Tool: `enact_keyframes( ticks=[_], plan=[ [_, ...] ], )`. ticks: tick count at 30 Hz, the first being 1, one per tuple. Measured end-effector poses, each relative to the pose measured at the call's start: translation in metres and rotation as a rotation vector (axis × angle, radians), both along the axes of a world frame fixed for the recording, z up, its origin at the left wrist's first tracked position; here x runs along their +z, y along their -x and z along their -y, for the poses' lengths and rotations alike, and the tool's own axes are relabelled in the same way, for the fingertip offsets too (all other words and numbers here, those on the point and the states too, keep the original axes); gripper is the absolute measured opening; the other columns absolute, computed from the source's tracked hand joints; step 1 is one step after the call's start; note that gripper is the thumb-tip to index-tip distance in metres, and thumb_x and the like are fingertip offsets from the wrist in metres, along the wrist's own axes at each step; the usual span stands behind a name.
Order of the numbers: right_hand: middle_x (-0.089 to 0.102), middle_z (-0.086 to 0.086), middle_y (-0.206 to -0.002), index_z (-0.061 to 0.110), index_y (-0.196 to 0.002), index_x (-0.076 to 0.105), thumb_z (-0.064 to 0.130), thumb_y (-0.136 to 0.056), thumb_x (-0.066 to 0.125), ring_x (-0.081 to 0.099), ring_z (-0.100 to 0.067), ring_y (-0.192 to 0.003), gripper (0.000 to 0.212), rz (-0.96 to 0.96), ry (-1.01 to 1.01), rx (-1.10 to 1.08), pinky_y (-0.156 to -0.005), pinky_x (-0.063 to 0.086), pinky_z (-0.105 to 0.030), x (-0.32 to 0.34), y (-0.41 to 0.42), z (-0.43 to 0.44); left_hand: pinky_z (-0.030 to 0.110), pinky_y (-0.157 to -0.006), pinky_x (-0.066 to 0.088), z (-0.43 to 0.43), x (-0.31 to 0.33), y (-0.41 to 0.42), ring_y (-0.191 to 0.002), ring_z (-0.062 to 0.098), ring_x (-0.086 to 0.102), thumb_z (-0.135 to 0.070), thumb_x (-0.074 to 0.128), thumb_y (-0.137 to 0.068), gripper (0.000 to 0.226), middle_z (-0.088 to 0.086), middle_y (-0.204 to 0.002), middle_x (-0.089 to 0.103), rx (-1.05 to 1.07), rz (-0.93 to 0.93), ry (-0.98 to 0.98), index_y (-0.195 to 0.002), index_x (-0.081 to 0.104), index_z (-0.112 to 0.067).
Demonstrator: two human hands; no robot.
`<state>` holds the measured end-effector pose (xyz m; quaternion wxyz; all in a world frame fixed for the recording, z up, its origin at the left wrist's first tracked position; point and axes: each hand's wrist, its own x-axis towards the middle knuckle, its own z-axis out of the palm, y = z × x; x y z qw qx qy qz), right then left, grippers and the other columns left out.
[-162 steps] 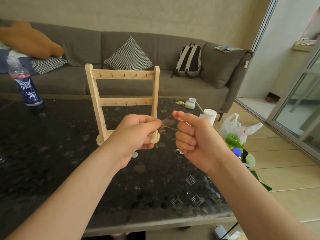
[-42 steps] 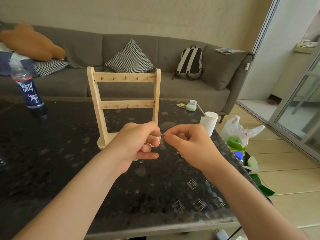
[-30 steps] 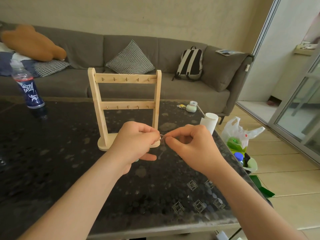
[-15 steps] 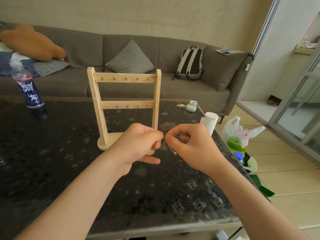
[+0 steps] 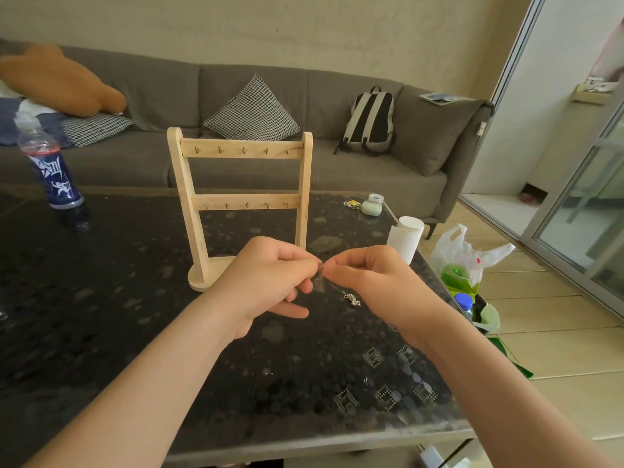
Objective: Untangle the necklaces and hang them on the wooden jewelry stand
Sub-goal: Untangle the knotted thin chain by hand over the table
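A wooden jewelry stand (image 5: 241, 201) with two rails of small hooks stands upright on the dark table (image 5: 101, 315); nothing hangs on it. Just in front of its base, my left hand (image 5: 266, 278) and my right hand (image 5: 374, 282) meet fingertip to fingertip above the table. Both pinch thin tangled silver necklaces (image 5: 320, 282) between thumb and forefinger. A small silver pendant cluster (image 5: 352, 299) dangles below my right hand. Most of the chain is hidden by my fingers.
A blue-labelled plastic bottle (image 5: 54, 173) stands at the table's far left. A white cup (image 5: 405, 238) and a small green-white case (image 5: 371, 207) sit at the far right. A grey sofa (image 5: 304, 106) lies behind. A plastic bag (image 5: 466, 261) sits on the floor beside the table's right edge.
My hands came together from a stretched-apart pull several seconds ago and have stayed fingertip to fingertip since, picking at the knot. The pendant cluster now hangs visible under my right hand.
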<state>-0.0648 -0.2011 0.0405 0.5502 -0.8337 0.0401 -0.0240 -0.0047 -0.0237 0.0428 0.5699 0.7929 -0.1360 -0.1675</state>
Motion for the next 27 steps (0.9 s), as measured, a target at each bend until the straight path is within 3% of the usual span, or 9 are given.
enact_keyframes(
  ticks=[2,4,6,10,20,27],
  plan=[
    [0.063,-0.028,-0.088,0.024,-0.089,0.082,0.031,-0.101,0.07,0.048,-0.021,-0.074,0.018,-0.009,0.006,0.01,-0.067,0.04,-0.032,-0.0008,0.0001,-0.0008,0.039,-0.067,0.068,-0.0001,0.0001,0.0007,-0.059,0.012,0.062,-0.014,0.07,-0.098,0.016,0.0,-0.063,0.069,-0.018,0.008,-0.03,-0.097,0.083,-0.023],
    [0.069,-0.029,-0.101,0.023,-0.09,0.082,0.03,-0.102,0.068,0.052,-0.02,-0.08,0.019,-0.01,0.022,0.015,-0.071,0.042,-0.032,-0.0019,0.0001,-0.002,0.037,-0.065,0.067,0.0002,0.0003,0.0012,-0.06,0.013,0.064,-0.015,0.071,-0.097,0.013,0.0,-0.064,0.072,-0.034,0.003,-0.058,-0.096,0.083,-0.02],
    [0.068,-0.027,-0.093,0.021,-0.091,0.081,0.03,-0.102,0.068,0.051,-0.019,-0.079,0.019,-0.014,0.029,0.016,-0.069,0.041,-0.03,-0.0032,-0.0009,-0.0016,0.038,-0.067,0.068,-0.0001,0.0014,0.001,-0.061,0.014,0.068,-0.017,0.072,-0.098,0.01,0.002,-0.071,0.077,-0.051,-0.009,-0.088,-0.098,0.082,-0.019],
    [0.059,-0.008,-0.079,0.022,-0.09,0.079,0.029,-0.103,0.065,0.045,-0.017,-0.069,0.02,-0.026,0.074,0.024,-0.053,0.037,-0.019,-0.0037,-0.0007,-0.0005,0.044,-0.073,0.069,-0.0021,0.0044,0.0,-0.06,0.016,0.071,-0.017,0.072,-0.098,0.008,0.003,-0.079,0.08,-0.087,-0.041,-0.115,-0.099,0.08,-0.019],
    [0.053,-0.009,-0.072,0.023,-0.082,0.078,0.027,-0.102,0.067,0.04,-0.018,-0.062,0.024,-0.001,0.096,0.008,-0.047,0.034,-0.018,-0.0029,0.0007,0.0013,0.042,-0.069,0.069,0.0002,0.0025,0.0023,-0.065,0.019,0.078,-0.016,0.075,-0.097,0.009,-0.007,-0.082,0.08,0.027,0.162,-0.047,-0.1,0.077,-0.024],
    [0.053,0.0,-0.07,0.024,-0.089,0.074,0.025,-0.106,0.062,0.044,-0.013,-0.061,0.02,0.053,0.112,0.024,-0.052,0.039,-0.014,-0.0059,-0.0011,0.0018,0.045,-0.075,0.069,0.0013,0.0042,0.0024,-0.073,0.021,0.081,-0.019,0.073,-0.1,0.011,0.0,-0.099,0.081,0.048,-0.061,0.031,-0.108,0.081,-0.021]
  ],
)
